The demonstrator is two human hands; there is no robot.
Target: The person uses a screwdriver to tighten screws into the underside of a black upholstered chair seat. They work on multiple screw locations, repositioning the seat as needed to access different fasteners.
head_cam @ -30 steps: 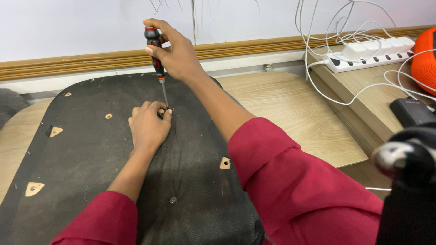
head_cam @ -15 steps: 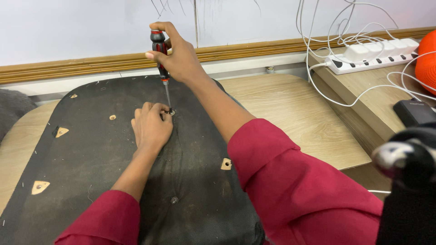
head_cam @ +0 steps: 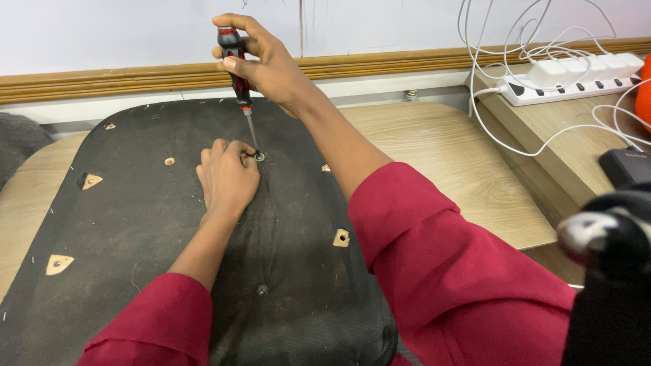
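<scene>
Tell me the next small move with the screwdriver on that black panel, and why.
Probably turn the screwdriver while pressing down. The right hand grips its handle upright, the tip sits on the screw in the black panel, and the left hand steadies beside the screw. Whether it is seated fully cannot be told.

The orange thing (head_cam: 644, 91) on the right is chopped off by the frame edge, can't tell what it is. That dark blob (head_cam: 607, 271) bottom right is pure blur. The screw (head_cam: 259, 156) under the screwdriver (head_cam: 237, 74) tip is too tiny to make out.
</scene>
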